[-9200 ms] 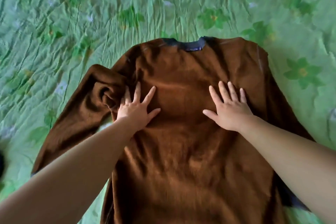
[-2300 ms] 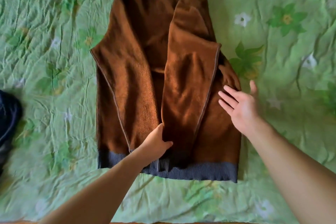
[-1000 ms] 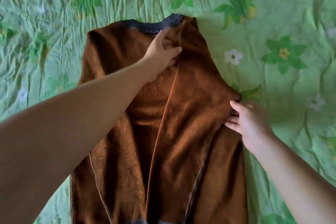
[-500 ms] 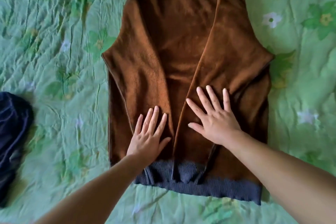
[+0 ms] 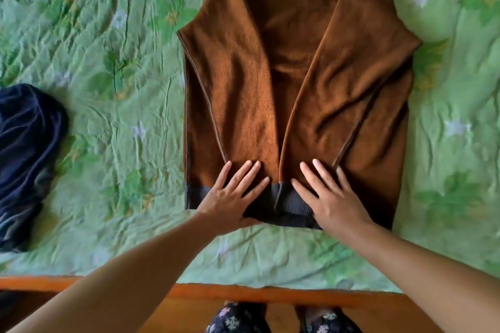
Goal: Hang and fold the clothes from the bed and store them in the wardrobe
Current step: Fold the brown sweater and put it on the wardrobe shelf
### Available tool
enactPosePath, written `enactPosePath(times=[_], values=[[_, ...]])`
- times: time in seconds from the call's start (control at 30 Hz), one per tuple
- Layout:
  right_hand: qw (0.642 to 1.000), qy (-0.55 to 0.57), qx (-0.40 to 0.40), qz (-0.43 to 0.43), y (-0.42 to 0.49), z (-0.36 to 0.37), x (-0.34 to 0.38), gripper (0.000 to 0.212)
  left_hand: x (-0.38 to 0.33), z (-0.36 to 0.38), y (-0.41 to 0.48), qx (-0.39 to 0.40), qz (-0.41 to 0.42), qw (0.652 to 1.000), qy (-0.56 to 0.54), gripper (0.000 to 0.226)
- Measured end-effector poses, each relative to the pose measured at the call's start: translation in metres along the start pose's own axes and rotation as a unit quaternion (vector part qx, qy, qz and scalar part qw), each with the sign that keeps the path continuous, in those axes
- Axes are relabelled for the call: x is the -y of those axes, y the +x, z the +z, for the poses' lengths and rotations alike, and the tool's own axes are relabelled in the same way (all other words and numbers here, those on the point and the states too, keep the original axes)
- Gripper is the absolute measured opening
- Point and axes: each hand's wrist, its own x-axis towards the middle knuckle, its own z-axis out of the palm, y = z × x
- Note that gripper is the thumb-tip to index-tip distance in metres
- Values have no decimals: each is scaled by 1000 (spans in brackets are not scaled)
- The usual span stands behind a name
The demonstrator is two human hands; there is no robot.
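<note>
Brown sweater, sleeves folded inward, flat on the green bedsheet: left hand and right hand lie flat, fingers straight, on its grey hem, gripping nothing; folding step, next probably grasping the hem and doubling it toward the collar.

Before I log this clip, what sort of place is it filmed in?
Most likely a home bedroom: a brown sweater lies half-folded on a green floral sheet, an orange wooden bed frame runs along the near edge, and a dark blue garment lies at the left.

Green floral bedsheet, orange wooden bed frame
</note>
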Motion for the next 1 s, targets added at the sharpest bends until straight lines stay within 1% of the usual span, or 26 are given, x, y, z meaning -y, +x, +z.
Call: enactPosePath(times=[0.07,0.1,0.2,0.27,0.3,0.33,0.37,0.43,0.47,0.5,0.53,0.63,0.67,0.7,0.73,0.77,0.83,0.87,0.9,0.93,1.0], values=[[999,3,-36,-31,-3,-1,-3,56,0,0,-1,0,10,1000,3,102],[999,6,-32,-39,-7,-2,-4,60,0,-1,0,-2,16,1000,6,101],[999,3,24,-21,-20,-7,-7,78,2,-6,-4,-6,33,999,20,102],[995,-17,93,-8,-27,-5,-4,94,5,-8,-9,1,42,998,37,105],[992,-23,121,-1,-30,-2,0,99,6,-9,-11,6,46,998,42,105],[991,-23,130,10,-31,-1,4,98,7,-8,-13,8,51,998,44,102],[993,-18,117,18,-30,-2,6,94,8,-7,-15,0,57,997,45,95],[998,-24,54,27,-26,-4,7,84,14,-8,-18,-37,63,996,54,78],[999,-33,23,26,-25,-4,5,83,18,-9,-19,-54,59,995,57,77],[999,-41,10,23,-24,-5,2,84,22,-11,-20,-63,54,995,61,79],[999,-46,16,23,-24,-6,0,87,25,-13,-22,-65,49,994,69,81],[992,-73,97,25,-31,-7,-1,107,27,-16,-29,-56,53,993,92,77],[990,-82,113,28,-33,-8,-1,110,26,-18,-30,-52,50,994,84,74],[989,-88,113,29,-33,-10,-3,109,25,-20,-30,-52,40,996,68,69],[991,-87,98,23,-30,-14,-6,102,24,-22,-27,-59,29,997,43,63],[994,-78,69,12,-26,-19,-9,88,25,-25,-24,-65,19,998,16,56],[998,-56,20,-18,-14,-32,-16,49,34,-35,-17,-65,15,997,-33,47],[999,-31,27,-29,-6,-41,-22,35,40,-42,-13,-61,21,996,-55,47],[998,3,55,-34,1,-52,-28,31,47,-51,-8,-53,28,995,-76,47],[995,39,86,-32,7,-63,-36,33,54,-62,-2,-46,33,993,-102,46],[990,88,112,-10,30,-98,-58,34,76,-95,20,-36,13,987,-158,42]])
